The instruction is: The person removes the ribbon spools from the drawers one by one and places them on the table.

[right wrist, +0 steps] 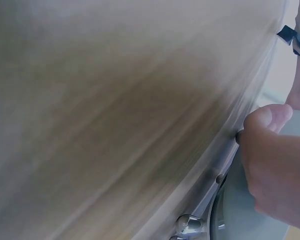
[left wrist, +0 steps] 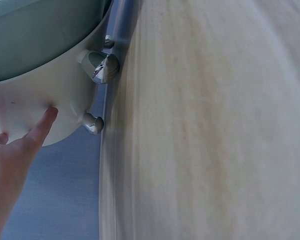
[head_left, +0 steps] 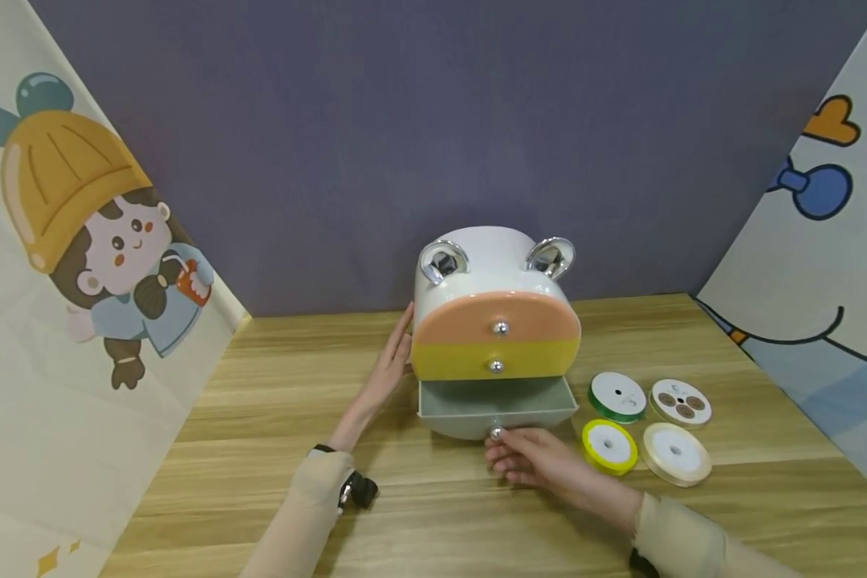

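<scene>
A small rounded storage box (head_left: 487, 253) with white shell, silver ears and silver feet stands on the wooden table. Its orange top drawer (head_left: 455, 321) and yellow middle drawer (head_left: 448, 363) are closed. The grey-green bottom drawer (head_left: 451, 424) is pulled out and its visible inside is bare. My right hand (head_left: 538, 459) pinches that drawer's round silver knob (head_left: 496, 433) between thumb and fingers. Against the box's left side lies my left hand (head_left: 388, 369), fingers extended; the left wrist view shows a fingertip of this hand (left wrist: 20, 150) touching the white shell.
Right of the box lie ribbon spools: a green one (head_left: 618, 396), a white-faced one with brown circles (head_left: 681, 401), a yellow one (head_left: 609, 446) and a cream one (head_left: 677, 454). A dark panel (head_left: 433, 136) rises behind the table (head_left: 260, 449), with cartoon-printed walls at both sides.
</scene>
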Tool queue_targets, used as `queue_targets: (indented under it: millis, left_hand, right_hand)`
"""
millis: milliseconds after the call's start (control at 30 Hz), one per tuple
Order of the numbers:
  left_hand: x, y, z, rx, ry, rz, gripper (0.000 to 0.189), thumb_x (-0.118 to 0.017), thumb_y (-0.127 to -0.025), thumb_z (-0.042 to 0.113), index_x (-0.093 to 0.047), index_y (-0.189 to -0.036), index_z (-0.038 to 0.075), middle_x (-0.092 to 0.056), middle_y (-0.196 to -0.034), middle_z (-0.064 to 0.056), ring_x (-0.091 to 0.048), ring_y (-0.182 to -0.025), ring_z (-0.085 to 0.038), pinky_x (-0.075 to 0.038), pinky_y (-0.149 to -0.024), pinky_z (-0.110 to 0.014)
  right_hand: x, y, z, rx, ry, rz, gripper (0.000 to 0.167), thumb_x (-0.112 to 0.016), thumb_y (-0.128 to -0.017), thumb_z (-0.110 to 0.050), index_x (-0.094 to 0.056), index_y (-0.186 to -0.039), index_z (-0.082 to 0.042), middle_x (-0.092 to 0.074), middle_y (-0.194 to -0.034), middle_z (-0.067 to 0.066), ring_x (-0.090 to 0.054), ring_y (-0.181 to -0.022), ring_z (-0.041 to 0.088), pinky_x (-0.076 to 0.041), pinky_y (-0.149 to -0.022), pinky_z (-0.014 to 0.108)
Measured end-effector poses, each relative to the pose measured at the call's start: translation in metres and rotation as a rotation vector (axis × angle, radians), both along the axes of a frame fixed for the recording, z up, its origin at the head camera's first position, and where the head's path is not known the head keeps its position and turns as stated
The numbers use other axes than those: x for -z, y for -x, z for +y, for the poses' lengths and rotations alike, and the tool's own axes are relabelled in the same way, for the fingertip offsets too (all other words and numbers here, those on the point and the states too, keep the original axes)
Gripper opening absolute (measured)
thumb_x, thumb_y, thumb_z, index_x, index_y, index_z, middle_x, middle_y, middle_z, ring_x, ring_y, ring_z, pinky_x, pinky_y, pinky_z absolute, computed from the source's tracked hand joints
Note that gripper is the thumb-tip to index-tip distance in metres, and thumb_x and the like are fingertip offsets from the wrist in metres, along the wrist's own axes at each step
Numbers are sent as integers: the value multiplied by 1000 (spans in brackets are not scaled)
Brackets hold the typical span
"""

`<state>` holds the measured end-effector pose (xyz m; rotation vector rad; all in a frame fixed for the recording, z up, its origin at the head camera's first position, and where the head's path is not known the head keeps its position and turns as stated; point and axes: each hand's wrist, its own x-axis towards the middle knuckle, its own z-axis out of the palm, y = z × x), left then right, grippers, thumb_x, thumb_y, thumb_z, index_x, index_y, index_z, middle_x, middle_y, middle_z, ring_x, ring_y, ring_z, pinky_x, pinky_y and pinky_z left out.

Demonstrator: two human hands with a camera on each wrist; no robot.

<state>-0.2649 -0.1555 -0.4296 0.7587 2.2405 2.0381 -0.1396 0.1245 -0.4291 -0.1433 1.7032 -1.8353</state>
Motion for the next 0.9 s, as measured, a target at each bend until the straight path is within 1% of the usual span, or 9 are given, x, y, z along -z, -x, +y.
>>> queue_targets:
  millis: [133, 200, 333, 433, 500, 567, 733, 800, 900]
  left_hand:
    - [0, 0, 0, -1, -3, 2, 54, -28, -109, 43, -11, -159, 38, -8, -169, 2, -27, -149, -39, -46, -104, -60]
    - [-2, -1, 0, -1, 5, 6, 54, -27, -109, 41, -9, -160, 34, -6, -170, -1, -26, -149, -41, -47, -104, -60]
    - [-15, -9, 1, 12, 6, -23, 53, -24, -111, 27, -6, -161, 26, -3, -170, -6, -24, -150, -43, -44, -106, -61]
    - [-19, -11, 1, 22, -9, -49, 54, -22, -110, 19, -6, -161, 25, -3, -170, -5, -24, -150, -42, -41, -107, -63]
    - [-16, -9, 1, 18, -5, -43, 54, -22, -110, 19, -6, -161, 24, -3, -170, -4, -26, -149, -43, -43, -106, -62]
    - [-11, -5, 1, 11, -1, -38, 54, -21, -111, 19, -6, -161, 27, -4, -170, -2, -29, -148, -42, -45, -105, -61]
    - [-3, -1, 0, 1, -7, -5, 52, -24, -110, 33, -9, -161, 32, -8, -169, 2, -35, -145, -42, -49, -102, -56]
    - [-1, 0, 0, 7, -11, 6, 54, -26, -109, 40, -9, -160, 34, -8, -169, 2, -36, -144, -43, -50, -101, -56]
    - [-1, 0, 0, 15, -6, 15, 55, -26, -108, 45, -9, -160, 36, -8, -169, 3, -36, -144, -43, -51, -100, -56]
  right_hand:
    - [-1, 4, 0, 5, -2, 9, 46, -47, -105, -32, -57, -126, 8, -72, -99, -6, -67, -85, 3, -57, -76, 19]
    - [-1, 6, -1, 6, -4, 7, 46, -48, -105, -32, -57, -126, 8, -72, -99, -5, -67, -86, 4, -57, -76, 19]
    - [-3, 9, -1, 8, -9, 7, 44, -48, -105, -32, -57, -125, 7, -72, -99, -5, -67, -86, 4, -56, -75, 19]
    - [-3, 11, -1, 14, -12, 6, 44, -48, -105, -31, -57, -125, 7, -72, -98, -6, -67, -85, 4, -56, -75, 18]
    - [-3, 13, -1, 18, -10, 0, 43, -47, -105, -31, -57, -125, 6, -72, -98, -6, -67, -85, 3, -56, -75, 18]
    - [-2, 15, -1, 20, -6, -4, 43, -47, -105, -30, -57, -125, 6, -72, -97, -6, -67, -84, 3, -56, -74, 17]
    - [-1, 20, -2, 18, 10, -10, 42, -47, -106, -29, -57, -125, 7, -73, -98, -5, -67, -83, 3, -56, -71, 17]
    - [-2, 22, -2, 19, 13, -13, 42, -46, -106, -29, -57, -125, 7, -74, -97, -6, -67, -82, 2, -56, -71, 17]
    - [-2, 25, -3, 31, 9, -15, 42, -47, -106, -28, -57, -126, 7, -74, -96, -6, -67, -81, 2, -56, -70, 17]
